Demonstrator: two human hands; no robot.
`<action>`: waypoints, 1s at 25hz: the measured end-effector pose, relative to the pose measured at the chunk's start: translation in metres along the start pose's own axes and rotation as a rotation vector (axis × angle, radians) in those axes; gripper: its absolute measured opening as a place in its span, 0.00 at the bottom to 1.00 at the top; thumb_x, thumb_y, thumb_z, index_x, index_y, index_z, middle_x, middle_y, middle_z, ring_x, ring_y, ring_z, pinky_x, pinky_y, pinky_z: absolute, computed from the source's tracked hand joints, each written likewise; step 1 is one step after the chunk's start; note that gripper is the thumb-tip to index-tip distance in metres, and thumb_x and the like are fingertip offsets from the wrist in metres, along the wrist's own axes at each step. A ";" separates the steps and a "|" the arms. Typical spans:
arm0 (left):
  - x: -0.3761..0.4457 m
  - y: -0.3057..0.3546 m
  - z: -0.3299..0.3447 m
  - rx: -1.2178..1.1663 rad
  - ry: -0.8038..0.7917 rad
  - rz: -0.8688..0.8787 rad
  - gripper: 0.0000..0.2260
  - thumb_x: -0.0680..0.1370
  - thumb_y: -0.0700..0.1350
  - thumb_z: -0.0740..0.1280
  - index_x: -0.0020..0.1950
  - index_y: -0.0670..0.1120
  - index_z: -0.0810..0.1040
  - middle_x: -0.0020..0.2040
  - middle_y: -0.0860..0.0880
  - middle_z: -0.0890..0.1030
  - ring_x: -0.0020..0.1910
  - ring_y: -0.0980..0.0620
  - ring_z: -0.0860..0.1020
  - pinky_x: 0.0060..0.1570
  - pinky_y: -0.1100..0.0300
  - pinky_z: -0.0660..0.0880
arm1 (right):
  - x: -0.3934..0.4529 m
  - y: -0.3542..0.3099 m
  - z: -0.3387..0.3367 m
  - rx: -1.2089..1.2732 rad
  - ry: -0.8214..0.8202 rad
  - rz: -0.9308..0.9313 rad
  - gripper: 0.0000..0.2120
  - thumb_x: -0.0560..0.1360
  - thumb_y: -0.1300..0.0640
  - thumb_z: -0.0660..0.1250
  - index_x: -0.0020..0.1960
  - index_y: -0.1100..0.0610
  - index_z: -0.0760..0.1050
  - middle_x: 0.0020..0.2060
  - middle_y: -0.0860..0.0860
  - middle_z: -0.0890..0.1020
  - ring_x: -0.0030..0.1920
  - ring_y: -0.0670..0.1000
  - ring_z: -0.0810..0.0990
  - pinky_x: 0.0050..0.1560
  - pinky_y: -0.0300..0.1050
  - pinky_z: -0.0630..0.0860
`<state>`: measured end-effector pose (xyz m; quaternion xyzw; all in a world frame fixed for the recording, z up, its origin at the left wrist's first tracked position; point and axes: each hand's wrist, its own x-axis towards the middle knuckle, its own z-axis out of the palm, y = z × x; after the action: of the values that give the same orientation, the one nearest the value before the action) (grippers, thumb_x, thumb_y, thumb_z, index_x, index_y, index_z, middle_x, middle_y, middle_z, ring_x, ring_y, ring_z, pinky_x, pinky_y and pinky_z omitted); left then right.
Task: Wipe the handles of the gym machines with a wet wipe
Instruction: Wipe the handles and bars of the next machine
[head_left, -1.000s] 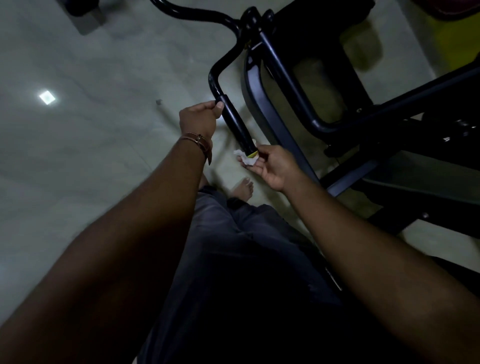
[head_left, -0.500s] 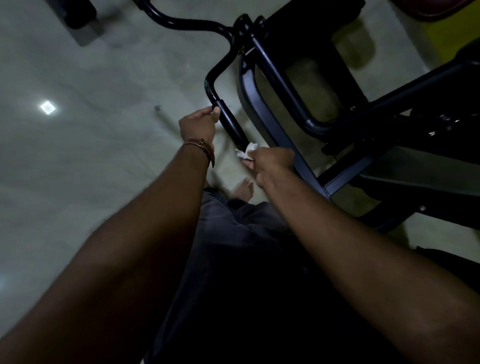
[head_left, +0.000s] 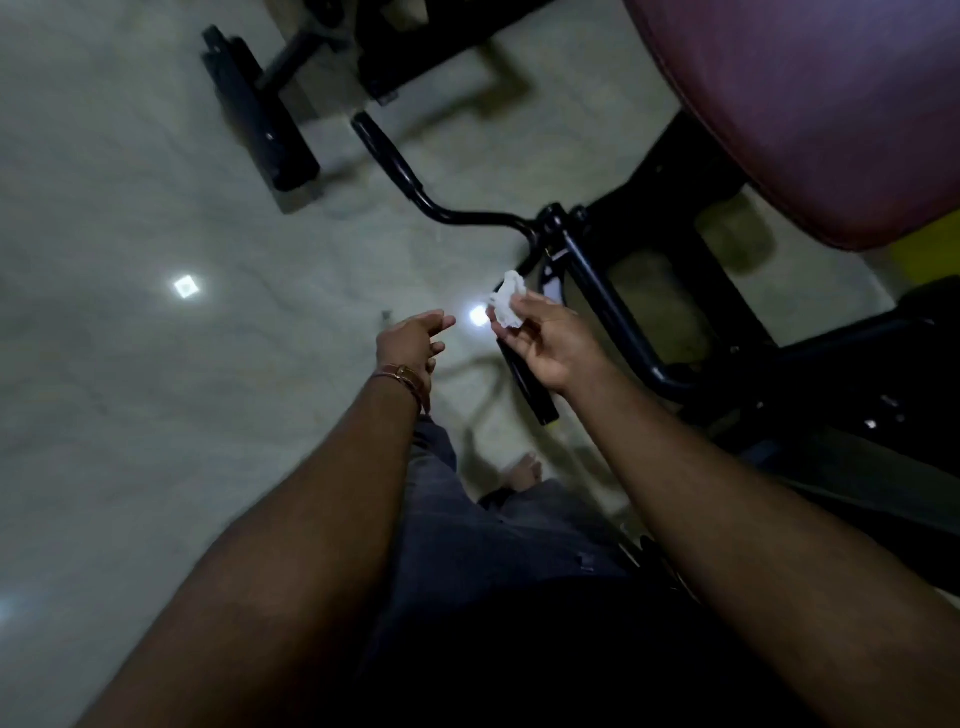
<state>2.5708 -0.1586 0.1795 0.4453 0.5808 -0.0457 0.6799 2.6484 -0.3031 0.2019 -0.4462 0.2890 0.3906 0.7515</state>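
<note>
Two hands, apart, both off the machine. Right hand (head_left: 550, 343) pinches one crumpled white wet wipe (head_left: 506, 307) at its fingertips, above the near black padded handle grip (head_left: 527, 384), whose upper part it hides. Left hand (head_left: 413, 340) is empty, fingers loosely extended; one brown wrist band (head_left: 402, 376). Far black curved handlebar (head_left: 410, 179) blurred. Maroon padded seat (head_left: 810, 114) cut off at right. One bare foot (head_left: 524, 470) on the pale glossy floor (head_left: 130, 415); dim light throughout.
</note>
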 end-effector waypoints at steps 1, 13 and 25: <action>0.004 0.014 -0.007 -0.014 0.007 0.014 0.05 0.74 0.43 0.68 0.47 0.47 0.83 0.43 0.54 0.86 0.39 0.53 0.76 0.28 0.65 0.64 | 0.005 -0.003 0.016 -0.011 -0.003 0.000 0.11 0.80 0.66 0.61 0.62 0.62 0.73 0.49 0.60 0.82 0.42 0.55 0.85 0.44 0.47 0.83; 0.122 0.190 -0.066 0.083 -0.061 0.085 0.05 0.75 0.43 0.68 0.48 0.47 0.83 0.45 0.53 0.86 0.41 0.52 0.76 0.31 0.63 0.66 | 0.137 -0.011 0.178 -0.782 0.455 -0.685 0.10 0.76 0.62 0.66 0.54 0.60 0.82 0.41 0.53 0.84 0.42 0.49 0.81 0.49 0.47 0.78; 0.218 0.259 -0.013 0.175 -0.085 0.226 0.12 0.77 0.42 0.69 0.59 0.45 0.83 0.54 0.49 0.84 0.42 0.53 0.79 0.27 0.72 0.70 | 0.210 0.024 0.149 -1.459 0.298 -1.150 0.14 0.76 0.55 0.66 0.58 0.57 0.82 0.60 0.55 0.82 0.55 0.53 0.84 0.50 0.44 0.80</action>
<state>2.7809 0.1046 0.1427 0.5630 0.4915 -0.0381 0.6633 2.7520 -0.0935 0.0915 -0.9266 -0.1984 -0.0170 0.3190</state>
